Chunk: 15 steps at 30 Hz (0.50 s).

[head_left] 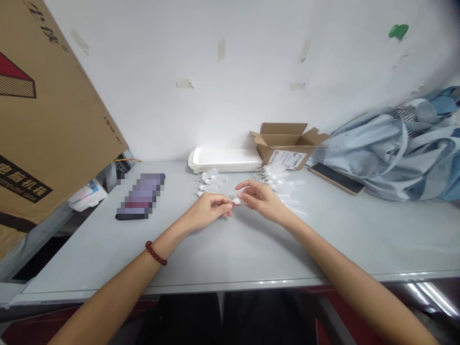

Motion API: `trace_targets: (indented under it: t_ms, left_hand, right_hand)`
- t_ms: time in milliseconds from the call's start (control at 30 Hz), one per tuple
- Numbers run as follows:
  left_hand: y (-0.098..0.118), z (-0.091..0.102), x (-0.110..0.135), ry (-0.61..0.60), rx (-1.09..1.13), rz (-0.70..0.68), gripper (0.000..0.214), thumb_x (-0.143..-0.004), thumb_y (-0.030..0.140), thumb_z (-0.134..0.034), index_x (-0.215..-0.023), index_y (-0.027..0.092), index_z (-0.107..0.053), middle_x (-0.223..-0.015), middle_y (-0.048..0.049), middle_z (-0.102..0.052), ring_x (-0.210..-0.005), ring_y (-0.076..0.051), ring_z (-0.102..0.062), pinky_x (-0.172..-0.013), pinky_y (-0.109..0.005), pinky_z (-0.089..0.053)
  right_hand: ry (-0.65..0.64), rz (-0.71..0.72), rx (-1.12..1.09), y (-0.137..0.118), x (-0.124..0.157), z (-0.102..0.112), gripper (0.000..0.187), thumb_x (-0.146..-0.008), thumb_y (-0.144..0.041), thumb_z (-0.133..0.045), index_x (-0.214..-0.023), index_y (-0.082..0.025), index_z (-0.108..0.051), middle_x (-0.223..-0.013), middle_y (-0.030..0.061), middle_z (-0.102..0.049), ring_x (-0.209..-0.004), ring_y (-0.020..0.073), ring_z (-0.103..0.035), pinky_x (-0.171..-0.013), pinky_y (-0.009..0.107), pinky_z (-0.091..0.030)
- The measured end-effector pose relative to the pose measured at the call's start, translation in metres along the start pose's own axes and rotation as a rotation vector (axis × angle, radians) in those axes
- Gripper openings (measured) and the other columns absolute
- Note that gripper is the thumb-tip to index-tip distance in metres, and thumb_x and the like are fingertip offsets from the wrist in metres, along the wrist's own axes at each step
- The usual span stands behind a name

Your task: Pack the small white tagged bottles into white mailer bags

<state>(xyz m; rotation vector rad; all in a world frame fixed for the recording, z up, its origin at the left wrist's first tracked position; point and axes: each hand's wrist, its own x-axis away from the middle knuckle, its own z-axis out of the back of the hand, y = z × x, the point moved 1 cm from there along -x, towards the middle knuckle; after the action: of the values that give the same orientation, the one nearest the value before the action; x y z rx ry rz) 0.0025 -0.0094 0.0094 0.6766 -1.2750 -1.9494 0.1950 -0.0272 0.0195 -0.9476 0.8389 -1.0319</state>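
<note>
My left hand (208, 210) and my right hand (259, 199) meet over the middle of the grey table (230, 249). Between their fingertips they pinch one small white plastic piece with a metal ring (233, 198). A red bead bracelet (155, 253) sits on my left wrist. Just behind my left hand lies a small group of the same white pieces with rings (210, 182). A larger pile of white pieces (282, 184) lies behind my right hand.
A stack of white trays (226, 160) and an open cardboard box (285, 146) stand by the wall. A dark phone (141, 196) lies at the left, another phone (336, 178) at the right beside light blue cloth (395, 148). A big carton (43, 110) leans at the left.
</note>
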Motion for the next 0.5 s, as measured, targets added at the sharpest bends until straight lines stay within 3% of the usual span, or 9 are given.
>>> trace_targets:
  t_ms: [167, 500]
  left_hand:
    - [0.0002, 0.001, -0.0016, 0.097, -0.007, 0.006, 0.024, -0.081, 0.037, -0.06, -0.086, 0.015, -0.067, -0.076, -0.0047, -0.067, -0.073, -0.017, -0.06, -0.073, -0.031, -0.048]
    - [0.0068, -0.0008, -0.0024, 0.086, -0.043, 0.033, 0.02, -0.081, 0.034, -0.057, -0.076, 0.016, -0.063, -0.072, -0.0022, -0.065, -0.068, -0.015, -0.058, -0.066, -0.027, -0.044]
  right_hand:
    - [-0.012, -0.028, -0.023, -0.0002, -0.0005, 0.001, 0.028, -0.083, -0.04, -0.054, -0.102, -0.018, -0.054, -0.071, 0.0019, -0.065, -0.055, 0.0106, -0.044, -0.052, 0.024, -0.036]
    - [-0.078, -0.044, -0.068, 0.003, -0.0052, 0.0095, 0.027, -0.082, -0.04, -0.059, -0.099, -0.019, -0.052, -0.07, 0.0015, -0.065, -0.054, 0.0093, -0.045, -0.05, 0.022, -0.035]
